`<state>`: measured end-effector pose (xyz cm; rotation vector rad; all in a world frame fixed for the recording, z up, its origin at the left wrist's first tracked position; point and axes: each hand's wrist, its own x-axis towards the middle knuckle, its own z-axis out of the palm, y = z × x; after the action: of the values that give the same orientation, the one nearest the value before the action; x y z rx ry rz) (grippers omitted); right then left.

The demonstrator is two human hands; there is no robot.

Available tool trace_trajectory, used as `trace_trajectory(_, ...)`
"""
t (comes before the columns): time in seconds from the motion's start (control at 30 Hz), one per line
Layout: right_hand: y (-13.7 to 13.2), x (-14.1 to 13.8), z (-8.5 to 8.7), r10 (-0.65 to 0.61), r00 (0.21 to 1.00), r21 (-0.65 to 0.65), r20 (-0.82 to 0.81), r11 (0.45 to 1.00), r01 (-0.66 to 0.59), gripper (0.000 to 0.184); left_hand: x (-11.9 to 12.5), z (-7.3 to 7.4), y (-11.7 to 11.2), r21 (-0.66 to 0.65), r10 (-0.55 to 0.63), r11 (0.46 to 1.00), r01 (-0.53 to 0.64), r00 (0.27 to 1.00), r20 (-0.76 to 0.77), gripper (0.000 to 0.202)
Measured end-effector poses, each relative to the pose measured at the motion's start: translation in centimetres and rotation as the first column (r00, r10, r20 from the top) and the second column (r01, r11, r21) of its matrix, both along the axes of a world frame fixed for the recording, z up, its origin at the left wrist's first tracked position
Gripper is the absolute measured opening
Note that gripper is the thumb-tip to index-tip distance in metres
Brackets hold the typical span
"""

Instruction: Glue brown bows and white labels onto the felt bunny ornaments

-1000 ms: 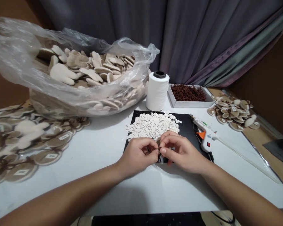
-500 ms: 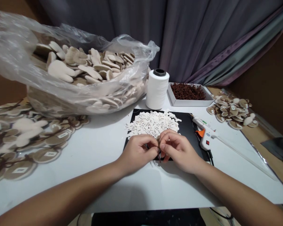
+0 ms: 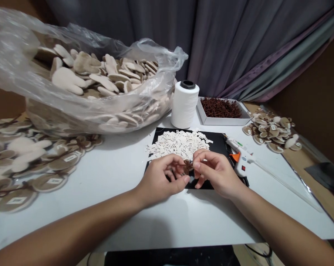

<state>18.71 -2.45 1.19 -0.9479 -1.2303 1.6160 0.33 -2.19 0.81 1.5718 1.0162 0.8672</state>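
Over the front of a black mat [image 3: 220, 147], a small brown felt piece with a dark brown bow [image 3: 187, 167] sits between my hands, mostly covered by fingers. My left hand [image 3: 164, 178] curls around its left side, thumb held lower and apart from the forefinger. From the right, my right hand [image 3: 215, 171] pinches at the bow with thumb and forefinger, other fingers loosely bent. Just behind the hands lies a heap of small white printed labels [image 3: 180, 143].
A large plastic bag [image 3: 100, 111] of rabbit-shaped felt pieces stands back left. Bowed, labelled pieces [image 3: 53, 181] lie left, with another pile [image 3: 275, 129] right. A white thread cone [image 3: 184, 105], a box of brown bows [image 3: 223, 111] and a glue gun [image 3: 241, 160] are nearby.
My left thumb and forefinger have spread apart, and the brown piece between my hands shows more. My right hand has shifted slightly right, still pinching. The view has moved a little.
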Motion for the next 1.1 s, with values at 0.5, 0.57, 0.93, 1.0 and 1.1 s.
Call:
trace_trajectory(0.5,0.1,0.2,0.8,0.087,0.982,0.04,0.167,0.995,-0.095,0.024,0.2,-0.4,0.0,-0.164,-0.027,0.986,0.039,0.997,0.073,0.013)
trace_trajectory(0.57,0.0,0.2,0.8,0.077,0.967,0.077,0.244,0.992,-0.098,0.022,0.3,-0.3,0.0,-0.157,-0.034,0.987,0.042,0.998,0.055,0.014)
trace_trajectory(0.93,-0.6,-0.2,1.0,0.085,0.881,0.276,0.465,0.932,-0.236,0.02,0.3,-0.3,0.1,0.026,-0.028,0.999,0.03,0.997,-0.078,0.015)
trace_trajectory(1.0,-0.6,-0.3,0.9,0.055,0.871,0.316,0.488,0.919,-0.235,0.019,0.3,-0.4,0.2,0.041,-0.013,0.999,0.017,0.996,-0.089,0.014)
trace_trajectory(1.1,-0.7,-0.4,0.7,0.01,0.868,0.355,0.497,0.91,-0.215,0.018,0.3,-0.6,0.3,0.025,0.001,1.0,0.001,0.996,-0.086,0.014)
